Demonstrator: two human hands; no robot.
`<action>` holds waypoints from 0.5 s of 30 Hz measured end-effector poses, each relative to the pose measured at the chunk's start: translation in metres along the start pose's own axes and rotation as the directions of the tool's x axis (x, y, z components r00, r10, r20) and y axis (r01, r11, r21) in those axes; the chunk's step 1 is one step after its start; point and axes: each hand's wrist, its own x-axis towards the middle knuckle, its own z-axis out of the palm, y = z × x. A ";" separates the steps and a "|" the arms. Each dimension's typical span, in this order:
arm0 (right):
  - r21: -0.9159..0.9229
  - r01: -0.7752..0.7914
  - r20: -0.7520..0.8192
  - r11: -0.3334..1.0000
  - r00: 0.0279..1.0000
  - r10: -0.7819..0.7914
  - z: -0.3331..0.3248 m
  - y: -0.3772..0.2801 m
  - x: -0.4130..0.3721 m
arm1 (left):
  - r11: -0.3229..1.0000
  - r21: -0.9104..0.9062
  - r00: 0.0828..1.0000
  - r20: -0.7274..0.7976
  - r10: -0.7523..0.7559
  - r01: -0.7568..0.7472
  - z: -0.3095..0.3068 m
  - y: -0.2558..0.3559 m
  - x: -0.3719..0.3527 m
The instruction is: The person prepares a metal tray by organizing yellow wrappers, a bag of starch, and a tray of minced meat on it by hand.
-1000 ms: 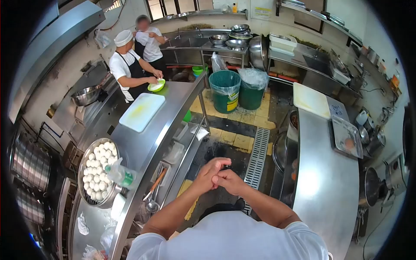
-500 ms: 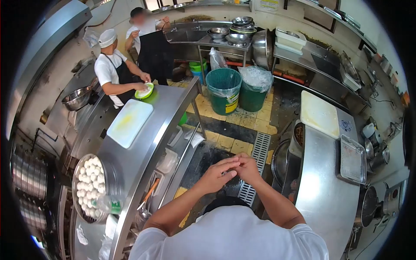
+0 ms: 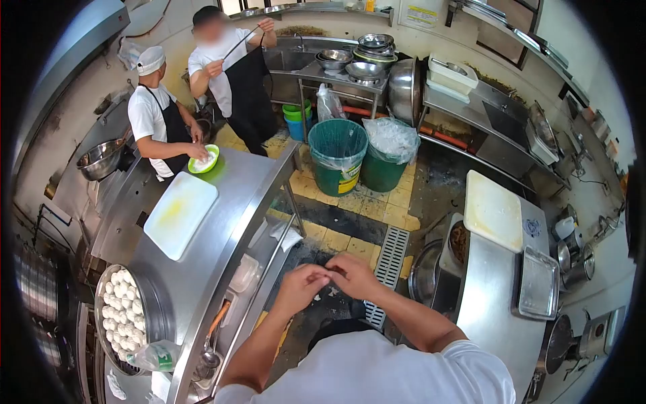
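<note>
Shifted leftward, left hand (image 3: 299, 286) meets right hand (image 3: 354, 275) — fingertips touching

No text reads clearly. Wall notice (image 3: 418, 12): yellow, print too small. Green bin (image 3: 336, 158): yellow label, lettering blurred. Plastic bottle (image 3: 151, 355): green label, unreadable. Blue sticker (image 3: 531, 227) on right counter: indistinct.
</note>
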 end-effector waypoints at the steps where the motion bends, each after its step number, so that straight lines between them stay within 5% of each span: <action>1: 0.037 0.008 -0.001 0.999 1.000 -0.008 0.000 0.007 0.010 | 0.998 -0.023 0.998 -0.022 -0.060 0.060 -0.003 -0.005 0.000; 5: 0.224 -0.184 0.135 0.957 0.978 0.156 -0.015 0.028 0.037 | 0.929 -0.167 0.933 -0.089 -0.349 0.331 0.000 0.011 0.016; 9: 0.269 -0.080 0.241 0.960 0.970 0.013 -0.039 0.044 0.049 | 0.889 -0.284 0.916 -0.075 -0.393 0.358 0.017 0.017 0.045; 12: 0.276 -0.069 0.291 0.959 0.957 -0.015 -0.046 0.040 0.055 | 0.890 -0.408 0.968 -0.053 -0.247 0.205 0.038 0.030 0.061; 15: 0.559 -0.356 0.442 0.749 0.892 0.094 -0.033 0.069 0.053 | 0.916 -0.388 0.974 -0.151 -0.168 0.098 0.047 0.034 0.060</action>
